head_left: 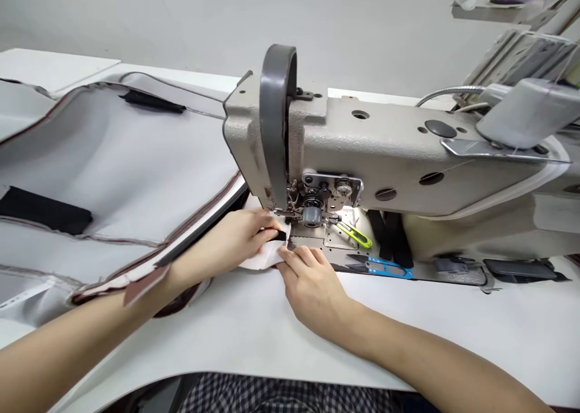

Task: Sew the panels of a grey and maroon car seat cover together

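Observation:
A large grey fabric piece with dark red edging and black patches spreads over the left of the table and runs up to the sewing machine. My left hand is closed on the fabric's pale end, thumb and fingers pinched beside a small black strip, just left of the presser foot. On the near edge of that pale end rests my right hand, fingers bent and close together, their tips pressing it against the machine bed. The needle is too small to make out.
Yellow-green thread snips lie on the machine bed right of the foot. Blue snips lie nearer the front edge, by black straps. A white thread cone stands at right.

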The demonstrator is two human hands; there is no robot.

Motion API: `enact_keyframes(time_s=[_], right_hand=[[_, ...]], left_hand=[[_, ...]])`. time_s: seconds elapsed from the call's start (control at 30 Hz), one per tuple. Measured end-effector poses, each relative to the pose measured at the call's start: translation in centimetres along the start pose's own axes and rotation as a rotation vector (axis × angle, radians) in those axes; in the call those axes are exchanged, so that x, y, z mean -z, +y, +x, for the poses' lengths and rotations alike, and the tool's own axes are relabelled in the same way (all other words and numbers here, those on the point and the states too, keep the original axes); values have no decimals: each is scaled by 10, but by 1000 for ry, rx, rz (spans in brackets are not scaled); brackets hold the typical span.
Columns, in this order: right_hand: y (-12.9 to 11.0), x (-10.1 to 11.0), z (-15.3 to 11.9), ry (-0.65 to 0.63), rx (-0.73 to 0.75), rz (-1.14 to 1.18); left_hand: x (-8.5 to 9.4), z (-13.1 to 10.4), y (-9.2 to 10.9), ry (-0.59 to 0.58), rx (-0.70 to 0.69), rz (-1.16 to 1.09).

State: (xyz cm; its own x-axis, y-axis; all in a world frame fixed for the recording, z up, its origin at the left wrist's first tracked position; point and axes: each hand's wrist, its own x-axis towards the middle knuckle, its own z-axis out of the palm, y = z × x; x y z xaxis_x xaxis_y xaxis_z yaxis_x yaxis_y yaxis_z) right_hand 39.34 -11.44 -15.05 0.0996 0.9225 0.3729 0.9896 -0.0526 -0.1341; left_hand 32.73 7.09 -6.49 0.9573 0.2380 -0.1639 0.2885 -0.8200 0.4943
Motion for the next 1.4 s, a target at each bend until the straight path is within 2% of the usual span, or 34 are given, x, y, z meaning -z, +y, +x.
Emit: enact_keyframes(time_s=[0.13,0.3,0.47,0.63,0.77,0.9,1.0,1.1,1.17,1.27,1.4], right_hand=[[-1,2,0,17,15,4],[0,4,2,-12,-2,28],[10,11,7,-64,-38,228],[21,15,14,-93,-76,364],[23,12,20,-65,-133,357],[24,10,22,-99,-193,312],[26,10,22,-115,-210,308],[26,11,21,-121,-215,319],[25,12,21,-108,-234,305],[24,14,21,-87,-271,282],[23,15,19,-90,-281,283]], left_hand=[[-19,13,-7,43,-20,58],[-28,15,-20,129,-40,61],[-34,13,-26,251,-227,143],[-32,17,-35,296,-353,129],[-26,30,-44,308,-377,108],[-16,42,-40,277,-378,138],[-9,36,-32,231,-404,172],[-13,18,-34,130,-502,220],[-24,8,-43,161,-571,217],[-42,0,-57,283,-623,157],[-49,-2,-63,259,-579,132]])
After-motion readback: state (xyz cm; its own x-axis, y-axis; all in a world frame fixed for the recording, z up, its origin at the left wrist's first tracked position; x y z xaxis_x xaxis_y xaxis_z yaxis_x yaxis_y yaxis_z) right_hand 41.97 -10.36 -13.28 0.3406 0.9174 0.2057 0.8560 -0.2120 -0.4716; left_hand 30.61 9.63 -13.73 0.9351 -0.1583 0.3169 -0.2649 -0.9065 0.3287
